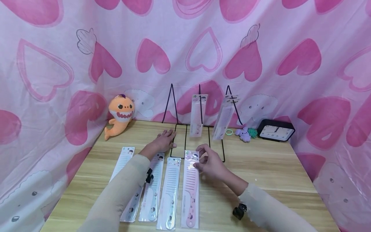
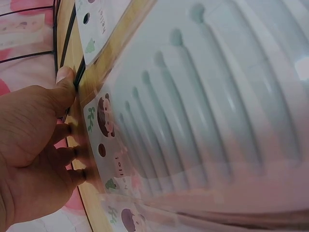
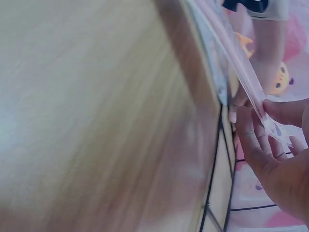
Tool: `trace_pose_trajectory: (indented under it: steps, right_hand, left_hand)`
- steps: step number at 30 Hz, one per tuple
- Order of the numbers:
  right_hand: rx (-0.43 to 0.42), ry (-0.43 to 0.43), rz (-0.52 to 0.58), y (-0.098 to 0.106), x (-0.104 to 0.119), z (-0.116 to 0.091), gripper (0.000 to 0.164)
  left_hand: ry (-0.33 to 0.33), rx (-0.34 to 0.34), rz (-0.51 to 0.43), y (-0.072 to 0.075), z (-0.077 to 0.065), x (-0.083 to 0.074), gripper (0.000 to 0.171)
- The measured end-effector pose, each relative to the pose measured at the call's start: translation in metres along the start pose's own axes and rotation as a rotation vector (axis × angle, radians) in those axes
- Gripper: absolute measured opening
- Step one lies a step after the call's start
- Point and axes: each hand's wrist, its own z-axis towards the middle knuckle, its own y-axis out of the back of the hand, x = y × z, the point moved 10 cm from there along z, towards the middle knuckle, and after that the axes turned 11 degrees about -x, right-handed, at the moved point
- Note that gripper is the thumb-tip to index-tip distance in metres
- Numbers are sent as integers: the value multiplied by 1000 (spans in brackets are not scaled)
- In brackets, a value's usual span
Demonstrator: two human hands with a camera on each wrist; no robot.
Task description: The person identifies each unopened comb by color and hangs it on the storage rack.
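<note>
At the front middle in the head view, my right hand [image 1: 213,162] pinches the top end of a pink comb [image 1: 190,190] in a clear packet; the right wrist view shows thumb and fingers on the packet's edge [image 3: 248,87]. My left hand [image 1: 163,141] rests beside the left base bar of a black wire rack [image 1: 185,140], fingers extended. Pale blue packaged combs lie left of the pink one: one comb [image 1: 171,193], a second comb [image 1: 153,193], and a third comb [image 1: 124,161] partly behind my left sleeve. One packaged comb [image 1: 197,119] hangs at the rack's middle prong.
More packaged combs [image 1: 224,119] hang at the rack's right prong; the left prong [image 1: 171,100] carries none. An orange shark plush [image 1: 120,112] sits at back left. A green ring [image 1: 229,132], a purple toy [image 1: 244,133] and a black clock [image 1: 276,130] stand at back right.
</note>
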Motion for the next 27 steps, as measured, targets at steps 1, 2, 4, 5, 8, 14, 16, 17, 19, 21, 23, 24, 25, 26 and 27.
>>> trace_pose_trajectory:
  steps: [1,2,4,5,8,14,16,17,19,21,23,24,25,26,27]
  right_hand:
    - [-2,-4,34,2,2,0,58]
    - [-5,-4,61,5,5,0,59]
    - [-15,2,102,10,11,0,61]
    - [-19,9,123,12,14,1,61]
    - [-49,61,142,22,28,1,63]
    - [-135,228,149,46,61,-3,59]
    - [-164,267,146,54,71,-5,58]
    - [-177,283,148,58,76,-6,57]
    - [-208,313,156,66,85,-8,56]
    - [-240,342,160,74,93,-9,56]
    - [-265,371,162,80,100,-11,54]
    - [-277,390,164,83,104,-11,54]
    - [-289,410,162,86,107,-12,53]
    - [-300,430,158,88,110,-12,52]
    - [-310,452,158,90,114,-13,52]
  left_hand:
    - [10,5,-16,6,-5,-6,74]
    - [21,13,-16,6,-5,-8,73]
    - [28,10,-32,2,-1,-3,73]
    - [31,9,-42,-2,2,1,74]
    - [35,5,-70,-11,10,10,77]
    - [28,-8,-78,-10,9,9,77]
    - [24,-4,-63,-5,4,3,76]
    - [24,1,-56,-1,1,0,75]
    - [22,4,-48,3,-3,-5,74]
    - [19,7,-33,7,-7,-10,72]
    - [13,-3,-34,6,-5,-9,72]
    - [12,-4,-34,6,-6,-9,71]
    - [13,-6,-36,6,-6,-9,71]
    - [13,-7,-42,6,-5,-8,72]
    - [13,-7,-45,6,-6,-9,72]
